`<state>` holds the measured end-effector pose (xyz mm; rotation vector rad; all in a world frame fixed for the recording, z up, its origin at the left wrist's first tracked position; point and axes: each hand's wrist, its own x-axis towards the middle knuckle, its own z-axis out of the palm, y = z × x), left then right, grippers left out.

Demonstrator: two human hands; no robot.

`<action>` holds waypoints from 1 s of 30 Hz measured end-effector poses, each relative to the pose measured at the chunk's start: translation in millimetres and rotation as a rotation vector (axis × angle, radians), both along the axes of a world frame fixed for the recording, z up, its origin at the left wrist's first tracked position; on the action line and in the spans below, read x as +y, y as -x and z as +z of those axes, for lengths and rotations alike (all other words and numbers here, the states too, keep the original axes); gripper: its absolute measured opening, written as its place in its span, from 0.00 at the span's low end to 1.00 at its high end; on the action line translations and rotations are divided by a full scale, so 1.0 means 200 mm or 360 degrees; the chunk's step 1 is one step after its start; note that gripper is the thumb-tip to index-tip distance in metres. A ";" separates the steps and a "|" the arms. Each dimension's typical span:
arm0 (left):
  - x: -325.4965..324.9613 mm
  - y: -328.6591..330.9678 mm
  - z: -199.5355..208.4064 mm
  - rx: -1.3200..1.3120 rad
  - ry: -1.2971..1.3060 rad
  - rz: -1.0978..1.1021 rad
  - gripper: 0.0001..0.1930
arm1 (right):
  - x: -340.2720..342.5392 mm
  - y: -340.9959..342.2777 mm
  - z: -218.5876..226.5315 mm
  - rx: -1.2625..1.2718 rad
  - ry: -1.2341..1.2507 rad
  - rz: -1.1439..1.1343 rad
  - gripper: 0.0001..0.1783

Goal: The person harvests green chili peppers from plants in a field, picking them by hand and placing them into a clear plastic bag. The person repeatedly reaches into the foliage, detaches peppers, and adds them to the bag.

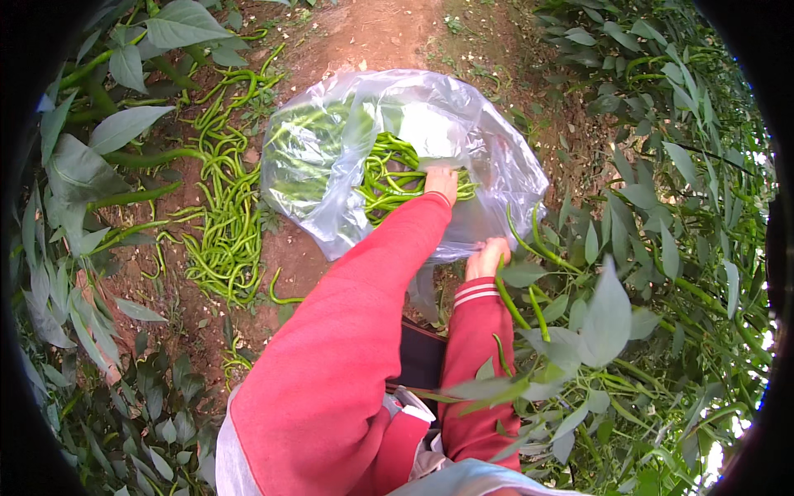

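In the head view, shows a large clear plastic bag (500,153) on the bare soil (385,33), between leafy plants on both sides. Reaches into the bag's opening with the left hand (441,181), over long green peppers (389,153) lying exposed near the middle of the bag. Shows mainly the back of that hand, fingers largely out of sight; cannot tell spread from closed there. Pinches the plastic at the bag's near edge with the right hand (490,258), right of the middle, fingers curled at the rim.

Toward the bag's left edge, shows more green blurrily through the plastic; toward its far edge, bright glare. Beyond the bag's left edge, shows a long heap of loose peppers (227,248) on the soil, well apart from both hands. Between heap and left sleeve, shows a single curved pepper (276,296).

Wears a red left sleeve (331,322) and a red right sleeve (480,347), with pale stripes at the right cuff. At the soil's right side, shows right-hand plants (608,322) bearing peppers, some just beside the right hand; at its left side, broad-leaved left-hand plants (186,25).
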<state>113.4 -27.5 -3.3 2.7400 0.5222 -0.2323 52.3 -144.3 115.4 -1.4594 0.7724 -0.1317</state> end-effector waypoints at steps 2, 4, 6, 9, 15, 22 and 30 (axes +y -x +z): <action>0.01 0.05 -0.04 -0.0163 -0.0022 -0.0019 0.19 | 0.04 0.07 0.10 -0.0158 -0.0172 0.0064 0.05; 0.02 0.07 -0.02 0.0051 0.0125 0.0054 0.28 | 0.05 0.12 0.20 -0.0047 0.0293 0.0273 0.07; 0.06 0.13 0.03 0.0203 0.0217 0.0148 0.31 | 0.08 0.14 0.29 0.0087 0.0331 0.0199 0.06; 0.18 0.17 0.10 0.0275 0.0325 -0.0195 0.31 | 0.19 0.12 0.37 0.0259 0.0289 -0.0104 0.11; 0.43 0.04 0.18 0.0881 0.0838 -0.0691 0.35 | 0.24 0.17 0.36 0.0452 0.0607 -0.0197 0.25; 0.11 0.00 0.17 0.0444 0.0143 -0.0137 0.12 | 0.16 0.21 0.22 0.0309 0.0627 -0.0191 0.20; 0.10 0.18 0.03 0.0302 0.0164 -0.0240 0.30 | 0.18 0.30 0.21 0.0244 -0.0147 0.0104 0.12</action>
